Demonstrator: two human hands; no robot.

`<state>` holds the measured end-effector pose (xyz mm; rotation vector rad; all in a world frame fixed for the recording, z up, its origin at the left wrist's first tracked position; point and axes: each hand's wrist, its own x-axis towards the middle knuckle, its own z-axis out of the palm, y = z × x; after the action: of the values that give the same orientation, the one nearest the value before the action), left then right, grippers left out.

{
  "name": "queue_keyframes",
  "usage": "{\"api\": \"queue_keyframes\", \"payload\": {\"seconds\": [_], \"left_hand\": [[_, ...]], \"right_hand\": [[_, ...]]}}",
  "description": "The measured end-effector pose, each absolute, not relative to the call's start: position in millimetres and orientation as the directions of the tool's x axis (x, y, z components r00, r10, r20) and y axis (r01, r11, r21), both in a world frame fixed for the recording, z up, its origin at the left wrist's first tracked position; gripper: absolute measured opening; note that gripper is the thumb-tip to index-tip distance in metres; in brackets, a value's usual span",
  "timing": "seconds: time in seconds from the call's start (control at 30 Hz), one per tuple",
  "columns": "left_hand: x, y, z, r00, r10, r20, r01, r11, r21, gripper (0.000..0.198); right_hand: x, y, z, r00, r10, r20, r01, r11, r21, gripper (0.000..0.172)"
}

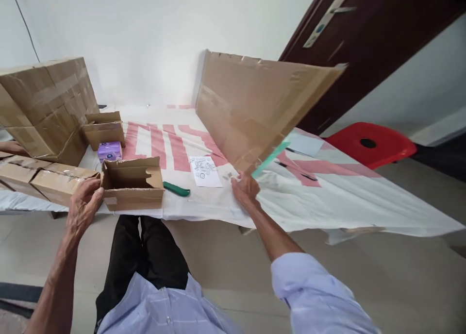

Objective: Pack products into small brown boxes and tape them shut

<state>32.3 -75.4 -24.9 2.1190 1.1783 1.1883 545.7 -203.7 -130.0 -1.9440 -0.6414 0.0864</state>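
Steadily support the large cardboard panel (251, 101), tilted over the table (349, 198), by the near corner pinched in your right hand (246, 191); clear the paper sheet (208, 177). Your left hand's (82, 206) fingers adjoin the open cardboard box (135, 199); their grip cannot be determined.

Seen from the torso (167, 307), the left hand (83, 203) lies at eleven o'clock, knuckles up, fingers loosely bent and thumb angled toward two o'clock, its bare forearm (60, 275) slanting up toward one. At one o'clock the right hand (246, 188) is closed with fingers curled in, the bare right forearm (276, 229) running toward eleven from a rolled pale-blue sleeve (316, 285). Both legs (149, 256), in black trousers, extend toward eleven.
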Motion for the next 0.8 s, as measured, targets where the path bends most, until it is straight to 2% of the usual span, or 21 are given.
{"api": "queue_keyframes", "payload": {"seconds": [0.07,0.13,0.23,0.3,0.37,0.43,0.57,0.67,0.73,0.8], "left_hand": [[31.8,-81.9,-33.0,0.300,0.819,0.489,0.438,-0.574,0.692,0.035],[30.7,-89.9,-41.9,0.313,0.808,0.500,0.430,-0.590,0.684,0.030],[29.0,-100.9,-53.6,0.322,0.809,0.493,0.410,-0.588,0.697,0.021],[28.6,-105.5,-58.9,0.329,0.807,0.491,0.388,-0.589,0.709,0.016],[29.6,-107.2,-62.3,0.335,0.801,0.496,0.371,-0.596,0.712,0.013],[32.3,-105.8,-64.1,0.334,0.796,0.505,0.358,-0.602,0.713,0.011],[42.7,-94.7,-66.3,0.328,0.786,0.525,0.317,-0.615,0.722,0.011],[52.2,-80.5,-69.1,0.344,0.780,0.524,0.299,-0.619,0.726,0.012],[58.1,-71.7,-72.7,0.341,0.781,0.524,0.302,-0.618,0.725,0.020],[63.5,-67.0,-78.2,0.312,0.779,0.543,0.341,-0.626,0.702,0.040]], "right_hand": [[536.3,-199.3,-132.5,0.802,0.554,0.225,0.427,-0.267,-0.864,0.028],[514.3,-192.4,-132.6,0.678,0.703,0.215,0.446,-0.160,-0.881,0.050],[462.4,-181.5,-129.4,0.335,0.920,0.203,0.421,0.047,-0.906,0.089],[425.5,-175.7,-126.6,0.069,0.977,0.204,0.392,0.161,-0.906,0.123],[396.6,-170.4,-124.8,-0.074,0.979,0.189,0.380,0.203,-0.902,0.142],[380.2,-163.6,-124.7,-0.097,0.977,0.192,0.376,0.215,-0.902,0.145],[379.4,-142.3,-127.7,-0.004,0.971,0.241,0.343,0.227,-0.911,0.138],[388.7,-120.7,-129.5,0.007,0.979,0.205,0.302,0.194,-0.933,0.137],[391.9,-103.5,-129.2,-0.026,0.984,0.179,0.277,0.179,-0.944,0.140],[391.4,-83.1,-127.4,-0.052,0.978,0.200,0.283,0.206,-0.937,0.145]]}}
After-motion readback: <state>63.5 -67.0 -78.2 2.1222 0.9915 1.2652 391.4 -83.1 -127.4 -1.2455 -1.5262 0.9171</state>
